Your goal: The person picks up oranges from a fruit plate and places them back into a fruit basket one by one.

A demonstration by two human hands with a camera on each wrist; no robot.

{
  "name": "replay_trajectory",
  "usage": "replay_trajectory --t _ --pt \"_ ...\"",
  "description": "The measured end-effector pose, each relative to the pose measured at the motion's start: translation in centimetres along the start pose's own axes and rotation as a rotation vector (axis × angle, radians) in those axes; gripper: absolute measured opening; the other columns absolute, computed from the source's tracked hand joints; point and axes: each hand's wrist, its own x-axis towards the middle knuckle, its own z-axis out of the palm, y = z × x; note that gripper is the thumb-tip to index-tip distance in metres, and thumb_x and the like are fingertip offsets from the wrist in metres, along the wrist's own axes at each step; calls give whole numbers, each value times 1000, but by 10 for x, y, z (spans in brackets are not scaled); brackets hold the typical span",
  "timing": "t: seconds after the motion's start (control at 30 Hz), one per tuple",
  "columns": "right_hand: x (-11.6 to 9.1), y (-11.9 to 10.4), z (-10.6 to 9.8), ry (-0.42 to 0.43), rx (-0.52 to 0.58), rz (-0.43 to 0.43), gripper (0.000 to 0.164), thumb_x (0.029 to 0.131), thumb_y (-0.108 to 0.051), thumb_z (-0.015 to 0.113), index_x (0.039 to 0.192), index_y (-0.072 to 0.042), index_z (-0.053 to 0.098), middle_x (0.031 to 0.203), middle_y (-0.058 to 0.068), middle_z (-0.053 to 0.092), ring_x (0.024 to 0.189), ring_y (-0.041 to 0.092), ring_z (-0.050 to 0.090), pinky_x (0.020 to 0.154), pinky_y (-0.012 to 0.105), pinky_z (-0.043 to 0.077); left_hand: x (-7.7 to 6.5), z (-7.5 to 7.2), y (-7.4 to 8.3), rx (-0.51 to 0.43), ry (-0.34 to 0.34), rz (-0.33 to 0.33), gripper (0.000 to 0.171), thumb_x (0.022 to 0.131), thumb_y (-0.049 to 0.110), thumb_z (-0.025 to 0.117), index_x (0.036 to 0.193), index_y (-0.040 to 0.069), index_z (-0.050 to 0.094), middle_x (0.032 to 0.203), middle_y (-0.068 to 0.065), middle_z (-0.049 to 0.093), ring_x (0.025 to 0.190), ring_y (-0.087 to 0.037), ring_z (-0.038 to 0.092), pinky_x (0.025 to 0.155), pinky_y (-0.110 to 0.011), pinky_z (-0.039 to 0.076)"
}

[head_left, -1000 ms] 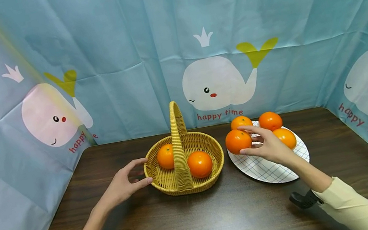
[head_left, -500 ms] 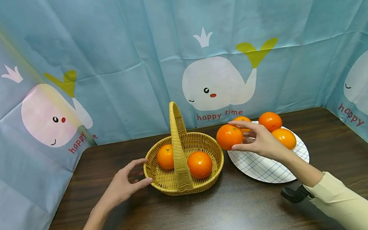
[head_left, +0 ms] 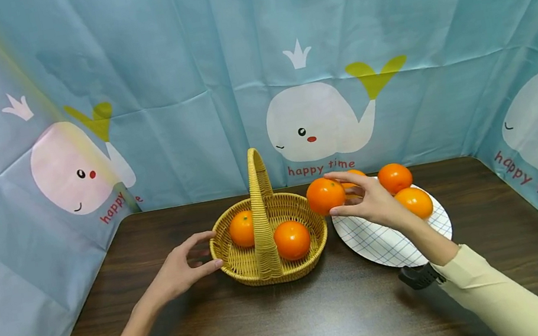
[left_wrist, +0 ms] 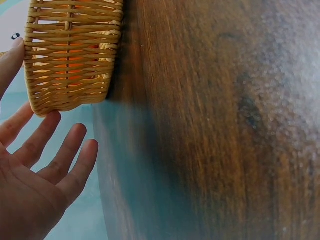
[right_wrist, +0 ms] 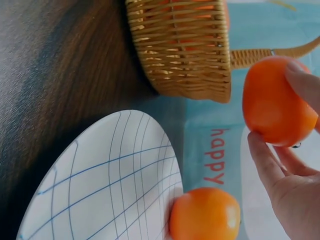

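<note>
In the head view my right hand (head_left: 372, 204) pinches an orange (head_left: 325, 196) between thumb and fingers, raised near the right rim of a yellow wicker basket (head_left: 233, 270). The right wrist view shows the held orange (right_wrist: 277, 102) up beside the basket handle (right_wrist: 250, 57). Inside the basket lie two oranges, one left of the handle (head_left: 242, 230) and another orange (head_left: 292, 240) right of it. My left hand (head_left: 179, 274) is at the basket's left end, thumb and fingers spread, fingertips right at the rim. Its fingers (left_wrist: 75, 155) look fairly straight in the left wrist view.
A white plate with blue grid lines (head_left: 380, 244) stands right of the basket. Three oranges are on it: one at the back (head_left: 395, 177), one at the right (head_left: 414, 203), and one partly hidden behind my right hand (head_left: 353, 177). A whale-print curtain (head_left: 169, 89) hangs behind the dark wooden table (head_left: 276, 329).
My right hand has carried the orange leftward and upward, from over the plate to near the basket's right rim. The left hand and the basket have stayed put.
</note>
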Motion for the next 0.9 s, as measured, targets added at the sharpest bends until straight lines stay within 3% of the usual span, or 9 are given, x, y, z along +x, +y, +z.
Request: replay_trajectory --t 0.27,0.53,0.9 --pt "8 1 4 -54 68 -33 70 85 3 81 148 -5 51 146 14 48 119 37 60 96 50 52 0 0 1 1 -1 -6 63 91 26 80 145 7 53 144 -19 51 118 -45 59 91 -55 54" --pt "17 -1 12 -75 101 -51 70 83 4 82 147 -7 53 145 13 51 115 37 62 94 52 53 0 0 2 5 -4 -6 63 91 26 80 145 7 53 144 -19 52 118 -44 59 90 -55 54" --pt "29 3 22 -112 55 -96 72 82 6 82 147 -7 53 147 11 50 123 32 59 99 43 51 0 0 2 10 -5 -7 63 91 26 80 145 7 53 144 -19 52 118 -45 58 90 -54 54"
